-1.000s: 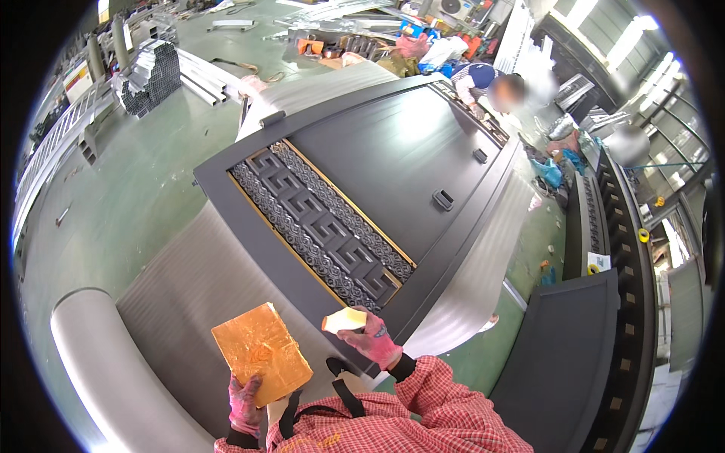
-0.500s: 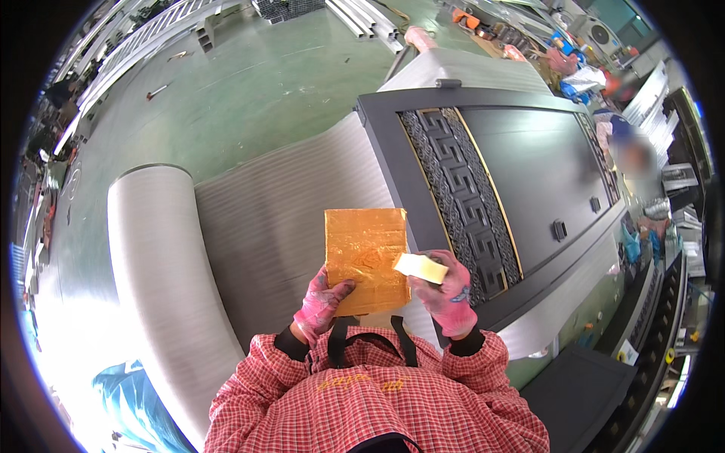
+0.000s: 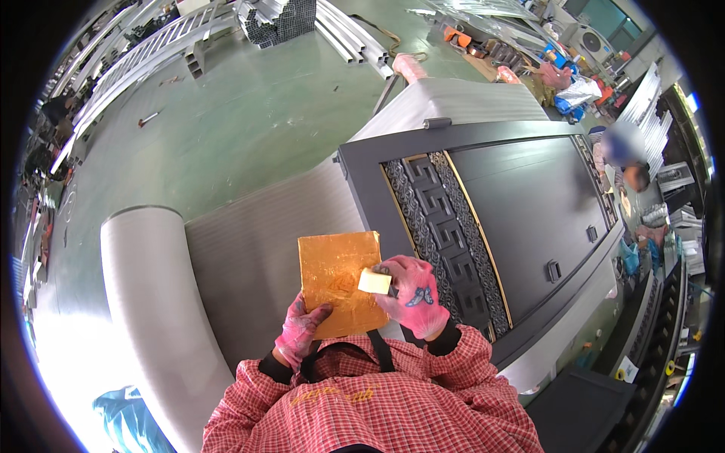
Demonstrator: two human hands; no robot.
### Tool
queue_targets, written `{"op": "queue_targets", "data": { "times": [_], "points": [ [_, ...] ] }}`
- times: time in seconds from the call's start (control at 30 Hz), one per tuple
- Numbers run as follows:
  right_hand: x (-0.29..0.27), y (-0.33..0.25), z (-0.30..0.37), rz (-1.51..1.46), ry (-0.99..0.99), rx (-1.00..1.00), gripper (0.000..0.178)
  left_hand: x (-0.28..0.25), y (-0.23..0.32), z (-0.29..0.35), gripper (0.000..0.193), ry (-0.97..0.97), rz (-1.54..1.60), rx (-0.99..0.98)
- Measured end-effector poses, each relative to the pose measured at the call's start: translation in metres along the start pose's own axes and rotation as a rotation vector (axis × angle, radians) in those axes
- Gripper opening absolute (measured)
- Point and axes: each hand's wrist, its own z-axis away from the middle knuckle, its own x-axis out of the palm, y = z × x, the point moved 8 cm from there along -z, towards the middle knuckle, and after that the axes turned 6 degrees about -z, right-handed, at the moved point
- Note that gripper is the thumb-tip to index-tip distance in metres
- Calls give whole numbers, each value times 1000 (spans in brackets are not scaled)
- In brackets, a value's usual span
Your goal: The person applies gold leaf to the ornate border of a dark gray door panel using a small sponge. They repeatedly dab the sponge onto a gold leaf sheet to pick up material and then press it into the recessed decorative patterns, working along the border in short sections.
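Note:
My left hand [image 3: 298, 332], in a pink glove, grips the lower left edge of a flat golden-orange board [image 3: 326, 260], its thumb lying on the face. A pale yellow sponge block [image 3: 375, 281] is held in my pink-gloved right hand [image 3: 415, 298], over the right side of the board. I cannot tell whether the sponge touches it. Beyond my right hand lies a large dark grey door panel [image 3: 521, 170]. Along its near side runs a carved strip [image 3: 449, 234] with a fret pattern and gold edging.
White foam sheeting [image 3: 257, 238] spreads under the panel, with a thick roll [image 3: 147, 294] at the left. Metal tubes [image 3: 276, 23] lie on the green floor [image 3: 226, 128]. A co-worker [image 3: 623, 151] is at the panel's far right end. Another dark panel [image 3: 580, 408] lies at lower right.
Both hands have shifted left and slightly down in view with the board. The right hand has turned, showing more of its back, and the sponge is further over the board.

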Motion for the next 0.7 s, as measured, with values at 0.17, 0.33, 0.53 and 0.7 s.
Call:
{"op": "queue_targets", "data": {
  "times": [0.17,0.33,0.53,0.7],
  "points": [
    [10,33,-39,-22,-46,75,34,3,25,-55,45,-53,7,-54],
    [18,54,-91,-22,-9,94,36,-12,56,-131,47,-140,-84,-109],
    [8,194,-89,-541,646,642,36,-51,128,-206,48,-118,-190,-108],
    [11,283,-79,-769,944,668,34,-86,177,-247,47,-47,-230,-86]
  ]
}}
